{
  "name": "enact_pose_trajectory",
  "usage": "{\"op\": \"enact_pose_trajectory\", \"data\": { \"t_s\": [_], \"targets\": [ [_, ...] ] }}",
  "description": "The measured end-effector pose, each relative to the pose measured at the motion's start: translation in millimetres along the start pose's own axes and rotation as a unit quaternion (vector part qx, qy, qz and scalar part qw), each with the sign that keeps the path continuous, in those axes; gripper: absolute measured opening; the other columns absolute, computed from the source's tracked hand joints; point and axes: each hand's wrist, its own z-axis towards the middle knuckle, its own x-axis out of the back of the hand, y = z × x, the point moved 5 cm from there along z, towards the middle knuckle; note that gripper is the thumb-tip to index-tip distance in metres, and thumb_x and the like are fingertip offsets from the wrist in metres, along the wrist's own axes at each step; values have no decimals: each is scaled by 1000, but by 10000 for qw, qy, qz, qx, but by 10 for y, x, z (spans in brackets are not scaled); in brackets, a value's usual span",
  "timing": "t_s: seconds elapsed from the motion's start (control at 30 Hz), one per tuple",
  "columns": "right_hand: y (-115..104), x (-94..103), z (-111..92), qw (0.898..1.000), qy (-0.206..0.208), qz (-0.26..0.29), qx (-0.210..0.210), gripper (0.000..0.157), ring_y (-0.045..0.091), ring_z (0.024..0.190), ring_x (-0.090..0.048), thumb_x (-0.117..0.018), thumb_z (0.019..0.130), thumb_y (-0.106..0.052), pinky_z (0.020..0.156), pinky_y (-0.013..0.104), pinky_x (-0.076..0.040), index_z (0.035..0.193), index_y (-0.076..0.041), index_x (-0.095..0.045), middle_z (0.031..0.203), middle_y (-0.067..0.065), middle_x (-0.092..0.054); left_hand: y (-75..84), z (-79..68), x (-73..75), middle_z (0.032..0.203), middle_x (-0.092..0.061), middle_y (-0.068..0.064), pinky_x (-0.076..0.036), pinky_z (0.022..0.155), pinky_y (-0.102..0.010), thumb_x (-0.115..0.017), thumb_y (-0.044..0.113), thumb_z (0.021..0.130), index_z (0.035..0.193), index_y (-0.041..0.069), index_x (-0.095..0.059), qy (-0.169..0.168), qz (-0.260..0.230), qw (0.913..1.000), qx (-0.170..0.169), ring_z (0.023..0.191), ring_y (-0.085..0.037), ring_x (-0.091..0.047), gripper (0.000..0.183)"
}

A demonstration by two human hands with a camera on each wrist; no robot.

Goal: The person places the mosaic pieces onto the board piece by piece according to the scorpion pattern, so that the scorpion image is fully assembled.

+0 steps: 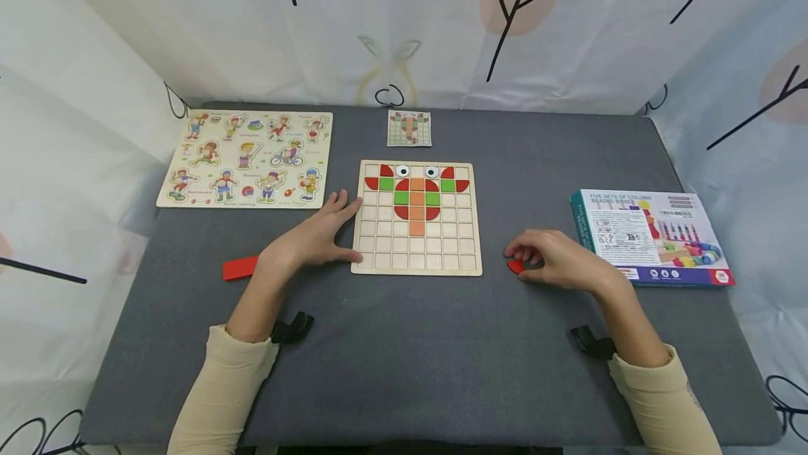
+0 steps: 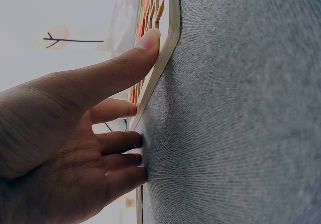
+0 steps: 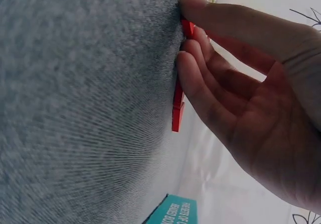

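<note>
A wooden grid board (image 1: 385,245) lies at the middle of the table. Red, green and orange tiles and two eye tiles form a figure in its upper part. My left hand (image 1: 311,236) rests at the board's left edge, fingers spread, with the thumb (image 2: 149,39) on the rim near its lower corner. Right of the board, my right hand (image 1: 558,259) pinches a small red tile (image 1: 515,266) between thumb and fingers, low over the table. In the right wrist view, more red tiles (image 3: 177,116) lie beyond the fingertips; the hand hides them from above.
A small pattern card (image 1: 409,138) lies behind the board. At the back left is a picture puzzle board (image 1: 243,199). A red block (image 1: 239,268) sits beside the left wrist, partly covered. A boxed set (image 1: 656,238) lies right of the right hand on the grey table (image 1: 442,371).
</note>
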Motion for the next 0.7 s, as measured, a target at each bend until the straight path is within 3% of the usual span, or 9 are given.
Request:
{"op": "enact_pose_trajectory", "data": {
  "t_s": [0.37, 0.7],
  "targets": [
    [20, -23, 58, 9995, 255, 25, 172, 22, 12, 89, -67, -83, 92, -7, 79, 30, -59, 115, -8, -80, 103, 1, -76, -5, 2, -13, 183, 0, -22, -19, 136, -64, -87, 37, 93, 175, 11, -16, -10, 1, 10000, 17, 172, -44, 5, 112],
    [-183, -94, 289, 9909, 376, 1036, 770, 29, 14, 91, -69, -85, 92, -6, 83, 29, -61, 120, -12, -80, 107, 0, -76, -5, -1, 2, 183, -2, -23, -19, 136, -64, -88, 37, 93, 175, 10, -17, 13, -7, 10000, 34, 171, -45, 4, 112]
  ]
}}
